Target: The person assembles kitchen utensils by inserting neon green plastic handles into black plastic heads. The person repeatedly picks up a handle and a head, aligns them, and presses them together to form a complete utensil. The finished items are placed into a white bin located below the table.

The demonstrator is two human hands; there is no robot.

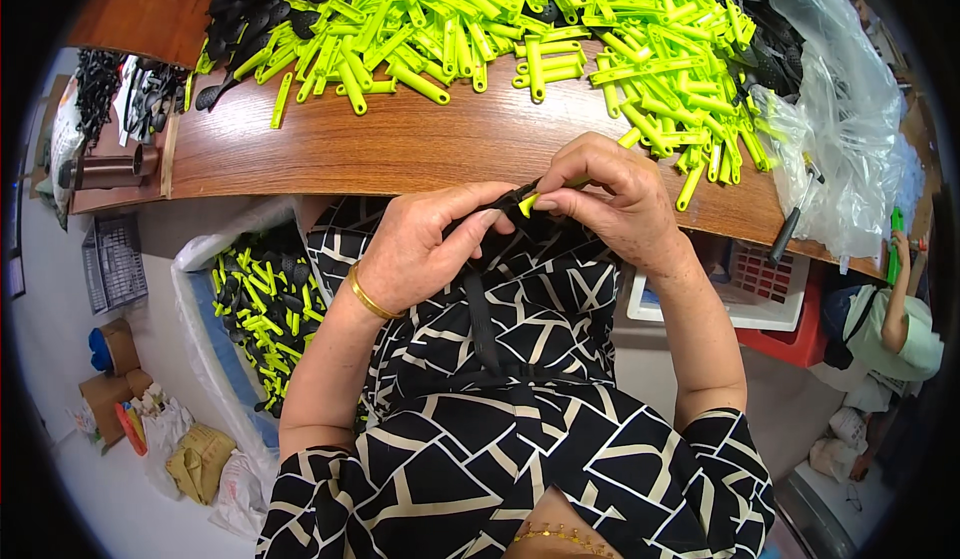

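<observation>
1 bin (200, 334), mixed pieces (258, 334), lost count | left hand (430, 244): grip pinched on 1 black piece (508, 202), by bench (370, 154) edge | 1 lime piece (528, 205) beside it, probably light, stiff, slickish; pinch near the end | right hand (615, 199): grip pinching lime | lime handles (655, 69): loads, uncountable

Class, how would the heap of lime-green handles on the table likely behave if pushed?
The lime-green handles would probably slide and spill, since they lie loosely heaped on the smooth-looking table. Each seems stiff, with a straight, unbent shape. Being slim, each may be light.
</observation>
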